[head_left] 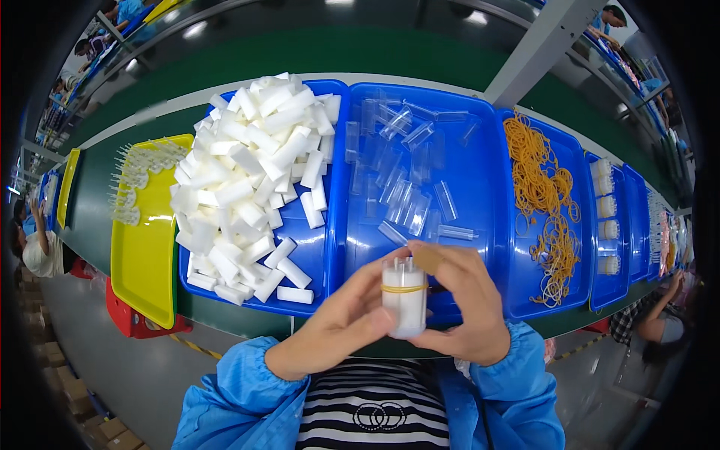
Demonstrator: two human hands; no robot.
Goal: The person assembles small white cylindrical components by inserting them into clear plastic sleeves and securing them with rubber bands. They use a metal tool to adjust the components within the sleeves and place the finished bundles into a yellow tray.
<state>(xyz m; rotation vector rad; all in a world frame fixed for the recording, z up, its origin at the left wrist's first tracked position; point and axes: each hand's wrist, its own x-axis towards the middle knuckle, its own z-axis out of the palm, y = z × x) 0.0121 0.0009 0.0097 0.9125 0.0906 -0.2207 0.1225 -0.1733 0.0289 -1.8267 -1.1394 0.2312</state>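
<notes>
In front of my body, I hold a white, roughly cylindrical bundle upright between both hands. Clear plastic shows round its outside, and a yellow rubber band circles its upper part. My left hand grips it from the left, thumb against its front. From the right, my right hand curls round it with the fingers at its top and the thumb low at its side. A brown strip, like a plaster, covers a right fingertip. Just beyond my hands, a blue tray contains clear plastic pieces.
White foam-like blocks overfill the blue tray on the left. Orange-yellow rubber bands lie in a blue tray to the right, with white cylindrical bundles beyond. A yellow tray holds white spiky parts. A grey post rises behind the trays.
</notes>
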